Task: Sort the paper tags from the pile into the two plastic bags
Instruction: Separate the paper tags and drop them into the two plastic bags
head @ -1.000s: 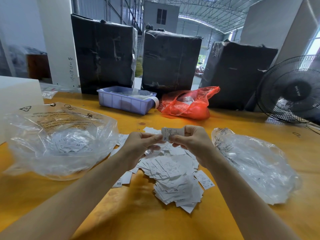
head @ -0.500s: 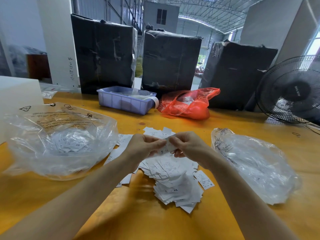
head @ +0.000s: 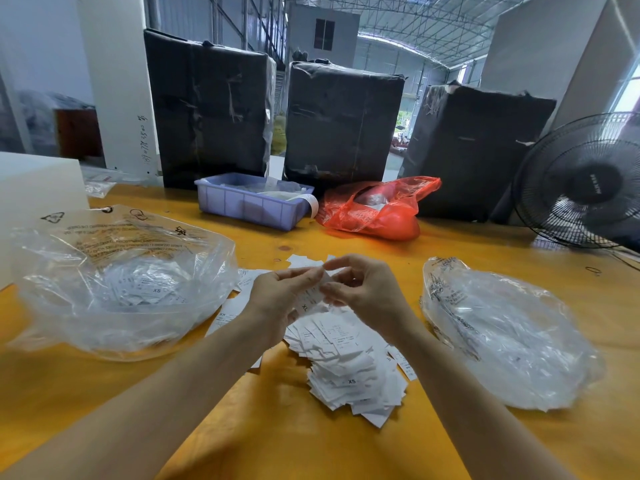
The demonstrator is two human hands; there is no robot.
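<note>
Just now a tag point(head: 309, 299) marked XL, raised for reading a second earlier, was pinched lower between left hand point(head: 277, 299) and right hand point(head: 363, 299), over the pile point(head: 346, 362); size apparently read, bagging pending: left bag point(head: 114, 282) or right bag point(head: 502, 334).

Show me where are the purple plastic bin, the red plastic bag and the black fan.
purple plastic bin point(head: 249, 209): head view, on its front wall.
red plastic bag point(head: 381, 216): head view, on its bulging middle.
black fan point(head: 585, 181): head view, on its centre hub.
</note>
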